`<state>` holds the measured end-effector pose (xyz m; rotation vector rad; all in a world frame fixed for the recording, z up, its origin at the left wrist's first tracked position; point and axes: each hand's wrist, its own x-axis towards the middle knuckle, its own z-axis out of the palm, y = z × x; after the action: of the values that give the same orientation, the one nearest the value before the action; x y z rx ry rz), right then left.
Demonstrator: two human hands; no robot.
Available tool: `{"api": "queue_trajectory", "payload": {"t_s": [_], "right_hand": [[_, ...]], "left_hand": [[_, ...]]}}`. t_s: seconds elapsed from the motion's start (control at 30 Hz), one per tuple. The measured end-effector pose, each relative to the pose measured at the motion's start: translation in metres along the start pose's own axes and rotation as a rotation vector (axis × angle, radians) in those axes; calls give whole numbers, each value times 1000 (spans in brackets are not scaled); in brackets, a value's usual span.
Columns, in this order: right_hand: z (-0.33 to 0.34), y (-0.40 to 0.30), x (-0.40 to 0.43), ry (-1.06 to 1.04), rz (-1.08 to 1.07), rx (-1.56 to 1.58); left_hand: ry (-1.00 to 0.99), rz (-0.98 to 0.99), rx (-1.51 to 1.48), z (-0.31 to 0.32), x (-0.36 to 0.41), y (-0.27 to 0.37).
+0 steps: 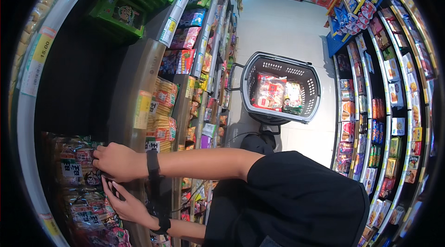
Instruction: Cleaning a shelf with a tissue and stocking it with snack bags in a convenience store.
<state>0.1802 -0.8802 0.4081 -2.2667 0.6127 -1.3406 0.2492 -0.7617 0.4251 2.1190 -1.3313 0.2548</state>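
My right hand [120,162], with a black band at the wrist, reaches into the shelf at the left. Its fingers curl against the edge of a clear snack packet [74,161] with a printed cartoon face. Whether it grips the packet cannot be told, as the inner side of the hand is hidden. Just below in the picture, my left hand [130,205], also banded in black, has thumb and fingers apart. It lies beside a second clear snack packet [85,214], holding nothing that I can see.
A grey shopping basket [245,99] on the aisle floor contains a red-and-clear rice cracker bag [271,90] and a smaller packet [292,95]. Green snack packs [121,15] sit farther along the shelf. A brown shelf edge [139,73] runs past my forearms. Stocked shelves [379,108] line the right.
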Motion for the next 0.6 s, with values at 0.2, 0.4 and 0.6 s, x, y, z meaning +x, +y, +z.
{"api": "queue_trajectory", "payload": {"t_s": [0.2, 0.4, 0.6], "right_hand": [[-40, 6, -5, 184, -144, 630], [-137, 40, -92, 19, 87, 738], [-196, 132, -283, -69, 835, 201]], "left_hand": [[-55, -51, 165, 1, 4, -8], [-106, 34, -143, 2, 4, -11], [-60, 108, -68, -6, 5, -6]]}}
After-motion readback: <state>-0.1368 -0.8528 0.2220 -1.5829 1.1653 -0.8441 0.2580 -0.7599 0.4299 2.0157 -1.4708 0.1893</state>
